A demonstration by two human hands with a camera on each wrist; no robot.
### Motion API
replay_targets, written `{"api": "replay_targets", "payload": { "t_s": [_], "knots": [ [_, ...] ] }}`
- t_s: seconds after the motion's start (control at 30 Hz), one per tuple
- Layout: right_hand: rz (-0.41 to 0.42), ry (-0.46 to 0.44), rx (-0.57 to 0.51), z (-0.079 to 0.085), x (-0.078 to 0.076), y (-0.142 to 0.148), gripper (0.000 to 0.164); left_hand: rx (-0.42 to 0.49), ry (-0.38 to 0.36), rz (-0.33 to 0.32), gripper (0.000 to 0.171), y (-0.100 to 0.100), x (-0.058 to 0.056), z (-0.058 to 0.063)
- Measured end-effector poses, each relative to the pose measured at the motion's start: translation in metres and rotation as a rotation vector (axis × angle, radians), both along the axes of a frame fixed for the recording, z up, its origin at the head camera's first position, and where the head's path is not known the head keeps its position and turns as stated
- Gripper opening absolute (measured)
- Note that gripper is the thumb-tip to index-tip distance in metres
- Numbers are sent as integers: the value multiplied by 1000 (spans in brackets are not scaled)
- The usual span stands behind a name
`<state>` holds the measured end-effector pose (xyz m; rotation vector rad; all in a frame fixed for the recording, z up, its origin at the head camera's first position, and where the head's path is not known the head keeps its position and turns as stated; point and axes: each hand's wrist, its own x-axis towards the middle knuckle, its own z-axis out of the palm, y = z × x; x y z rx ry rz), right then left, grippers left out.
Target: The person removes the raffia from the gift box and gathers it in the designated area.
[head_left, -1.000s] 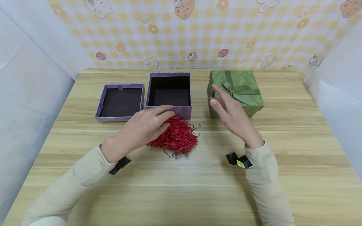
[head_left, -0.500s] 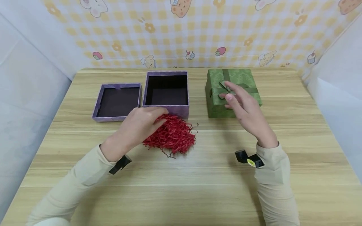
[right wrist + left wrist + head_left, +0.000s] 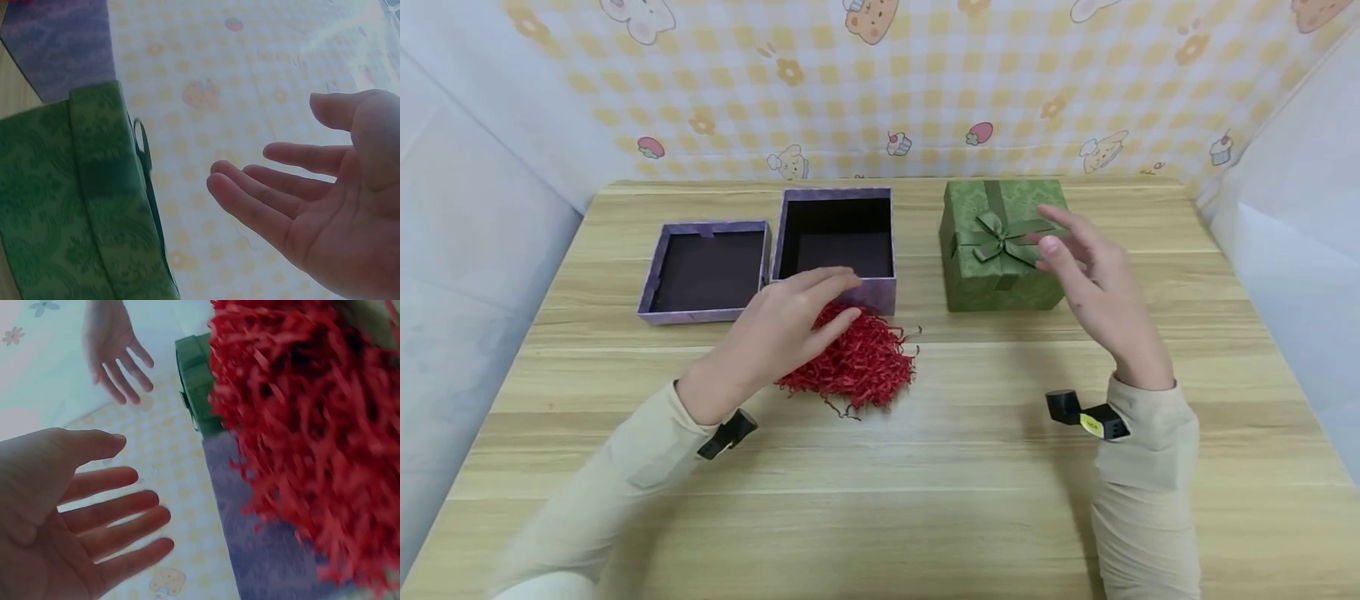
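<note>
My left hand (image 3: 782, 329) hovers over the left part of a heap of red shredded paper (image 3: 865, 362), near the front wall of an open purple box (image 3: 876, 296). In the left wrist view its fingers (image 3: 119, 509) are spread, holding nothing, apart from the red shreds (image 3: 306, 425). Over the right side of a lidded green gift box (image 3: 970, 287) with a ribbon bow (image 3: 1000, 237) is my right hand (image 3: 1105, 292). The right wrist view shows that hand (image 3: 312, 206) with loosely bent fingers and nothing in them, apart from the green box (image 3: 50, 194).
A shallow purple lid (image 3: 703, 317) lies inside up, left of the purple box. Behind the wooden table (image 3: 880, 500) hangs a yellow checked cloth (image 3: 737, 75). Pale walls (image 3: 467, 250) stand at both sides. Each wrist carries a small black camera (image 3: 1086, 417).
My right hand has moved to the right across the green box, uncovering the bow. My left hand stays by the red shreds, its thumb now further from the fingers. The view has shifted slightly.
</note>
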<state>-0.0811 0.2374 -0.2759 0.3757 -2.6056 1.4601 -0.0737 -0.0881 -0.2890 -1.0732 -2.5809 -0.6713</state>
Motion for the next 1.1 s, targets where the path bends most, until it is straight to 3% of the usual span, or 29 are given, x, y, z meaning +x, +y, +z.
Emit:
{"api": "replay_targets", "payload": {
  "t_s": [0.23,0.43,0.53,0.67,0.8,0.97,1.1],
  "knots": [
    [-110,19,-10,-4,-3,24,39,85,-103,-12,57,30,-3,-3],
    [-146,-28,47,-11,-7,43,46,136,-333,-3,80,64,-9,-6],
    [-153,-68,82,-15,-8,50,52,196,-411,19,89,82,-12,-9],
    [-144,-132,94,-20,-11,56,61,274,-444,57,98,106,-15,-11],
    [-124,-185,79,-25,-15,59,69,296,-445,86,103,124,-18,-9],
    [-113,-233,65,-30,-18,63,75,315,-483,104,106,135,-25,-7],
    [-100,-265,64,-33,-19,65,78,338,-533,122,108,138,-33,-14]
  ]
}}
